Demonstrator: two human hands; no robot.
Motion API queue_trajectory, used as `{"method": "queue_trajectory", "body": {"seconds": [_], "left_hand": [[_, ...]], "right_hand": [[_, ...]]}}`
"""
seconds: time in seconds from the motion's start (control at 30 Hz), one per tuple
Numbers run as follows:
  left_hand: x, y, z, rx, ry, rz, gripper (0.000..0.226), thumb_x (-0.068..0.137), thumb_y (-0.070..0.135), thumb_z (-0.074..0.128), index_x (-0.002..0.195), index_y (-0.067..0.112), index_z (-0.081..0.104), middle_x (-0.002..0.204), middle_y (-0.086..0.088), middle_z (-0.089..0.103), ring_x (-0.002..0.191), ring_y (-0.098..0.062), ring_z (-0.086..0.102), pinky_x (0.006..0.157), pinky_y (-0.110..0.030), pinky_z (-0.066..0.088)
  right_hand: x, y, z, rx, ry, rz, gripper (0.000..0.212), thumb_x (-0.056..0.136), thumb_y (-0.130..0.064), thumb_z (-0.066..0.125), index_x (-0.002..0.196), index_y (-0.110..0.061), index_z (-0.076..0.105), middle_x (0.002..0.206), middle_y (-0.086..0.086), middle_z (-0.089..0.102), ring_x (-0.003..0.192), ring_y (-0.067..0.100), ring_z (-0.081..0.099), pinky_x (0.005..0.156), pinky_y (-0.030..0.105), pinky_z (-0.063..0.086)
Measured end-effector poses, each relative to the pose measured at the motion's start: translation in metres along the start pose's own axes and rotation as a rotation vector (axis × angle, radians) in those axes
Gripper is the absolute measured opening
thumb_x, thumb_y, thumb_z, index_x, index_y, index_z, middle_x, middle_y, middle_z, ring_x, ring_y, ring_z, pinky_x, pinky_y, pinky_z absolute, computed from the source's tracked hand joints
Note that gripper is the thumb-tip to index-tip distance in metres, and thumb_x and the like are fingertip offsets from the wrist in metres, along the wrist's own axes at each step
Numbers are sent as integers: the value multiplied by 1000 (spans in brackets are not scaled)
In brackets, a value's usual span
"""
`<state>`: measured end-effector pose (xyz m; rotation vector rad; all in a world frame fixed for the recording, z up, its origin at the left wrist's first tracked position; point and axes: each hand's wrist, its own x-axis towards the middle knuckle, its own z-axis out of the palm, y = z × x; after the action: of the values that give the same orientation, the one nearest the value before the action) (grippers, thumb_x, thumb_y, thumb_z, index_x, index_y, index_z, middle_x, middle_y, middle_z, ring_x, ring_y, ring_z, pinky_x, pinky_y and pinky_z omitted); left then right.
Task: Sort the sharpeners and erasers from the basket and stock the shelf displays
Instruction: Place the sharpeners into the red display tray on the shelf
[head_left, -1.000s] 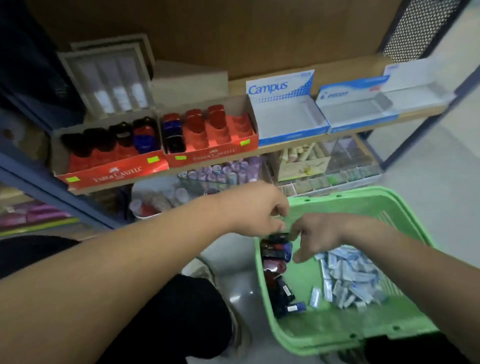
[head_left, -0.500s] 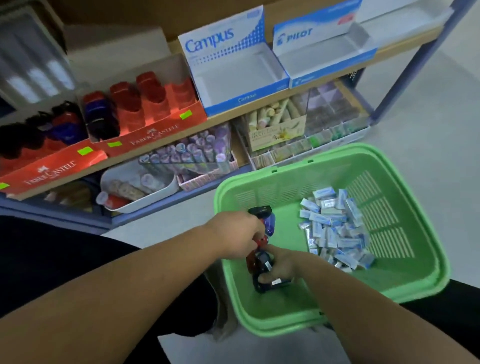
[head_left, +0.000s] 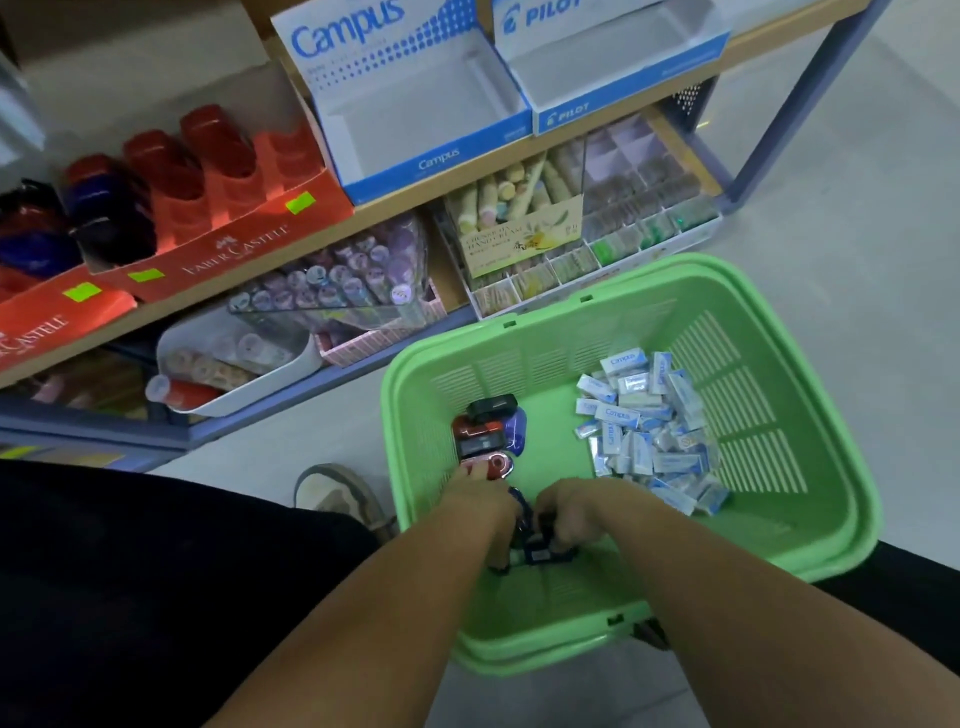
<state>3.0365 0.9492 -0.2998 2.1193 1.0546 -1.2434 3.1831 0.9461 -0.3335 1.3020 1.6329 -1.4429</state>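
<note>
1. While the green basket (head_left: 649, 275) sits on the floor in front of the shelf (head_left: 457, 182), both hands are down in its near left corner.
2. The right hand (head_left: 571, 512) has its fingers curled round a dark sharpener (head_left: 540, 555).
3. The left hand (head_left: 480, 501) lies fingers-down among the loose sharpeners (head_left: 485, 436); I cannot tell whether it grasps one.
4. Those sharpeners lie along the basket's left side, and the erasers (head_left: 644, 426) are heaped apart on the right.
5. On the shelf, a red display box (head_left: 234, 244) holds sharpeners, with the Campus box (head_left: 415, 104) and the Pilot box (head_left: 613, 67) beside it.
</note>
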Motion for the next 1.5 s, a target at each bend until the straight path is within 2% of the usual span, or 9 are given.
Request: {"method": "queue_trajectory", "body": {"seconds": [0.17, 0.33, 0.47, 0.67, 0.73, 1.0, 1.2, 1.4, 1.5], "left_hand": [[9, 1, 2, 91, -47, 11, 70, 83, 60, 71, 147, 46, 45, 164, -9, 22, 144, -39, 23, 119, -50, 17], [9, 4, -4, 80, -49, 101, 55, 86, 44, 75, 137, 37, 55, 145, 2, 51, 139, -36, 33, 110, -47, 29], [10, 5, 3, 144, -101, 78, 58, 93, 48, 65, 147, 42, 45, 146, -5, 44, 135, -35, 37, 108, -50, 30], [14, 10, 2, 133, -145, 143, 54, 93, 38, 68, 143, 29, 49, 136, -2, 50, 120, -31, 57, 98, -48, 50], [16, 10, 3, 105, -150, 132, 52, 93, 38, 69, 140, 26, 52, 135, -1, 52, 120, -28, 58, 98, -48, 50], [16, 3, -5, -40, -170, 130, 33, 93, 11, 67, 126, 13, 67, 120, -8, 68, 101, -29, 65, 82, -35, 51], [0, 11, -17, 288, -47, 192, 25, 100, 19, 60, 123, 13, 64, 119, -6, 62, 98, -30, 61, 75, -42, 48], [-24, -27, -41, -310, 184, 169, 32, 90, 15, 72, 121, 21, 71, 117, -2, 69, 101, -26, 65, 85, -34, 53], [-52, -51, -67, -507, 294, 174, 35, 90, 23, 74, 124, 22, 70, 116, 0, 70, 104, -24, 65, 87, -29, 50]], "right_hand": [[-7, 12, -4, 98, -4, 18, 30, 87, -21, 76, 116, -25, 69, 120, 2, 66, 104, 23, 63, 97, 41, 55], [-3, 14, 2, 91, -10, 57, 31, 79, -29, 83, 107, -29, 69, 118, 1, 68, 106, 25, 65, 98, 44, 54], [-5, 18, -1, 103, 1, 66, 26, 74, -29, 85, 92, -38, 69, 113, -3, 70, 105, 24, 66, 99, 45, 53], [-7, 26, 4, 333, 128, 101, 25, 84, -18, 76, 107, -22, 69, 106, 5, 70, 93, 23, 68, 86, 39, 59], [-9, 27, 3, 425, 166, 110, 19, 87, -13, 70, 104, -21, 66, 97, 5, 67, 82, 21, 65, 71, 33, 56], [-7, 24, 1, 639, 72, 93, 20, 92, -10, 66, 110, -18, 66, 107, 12, 72, 84, 24, 70, 66, 29, 57], [-20, 29, -18, 890, 213, 100, 24, 91, -3, 64, 113, -12, 62, 110, 20, 74, 78, 22, 71, 70, 35, 58], [-54, 13, -51, 894, 198, 23, 21, 101, -8, 53, 121, -12, 58, 117, 16, 63, 88, 26, 73, 72, 39, 61], [-87, 4, -78, 880, 202, -21, 29, 100, 1, 51, 127, -9, 54, 123, 19, 53, 95, 31, 69, 85, 44, 61]]}}
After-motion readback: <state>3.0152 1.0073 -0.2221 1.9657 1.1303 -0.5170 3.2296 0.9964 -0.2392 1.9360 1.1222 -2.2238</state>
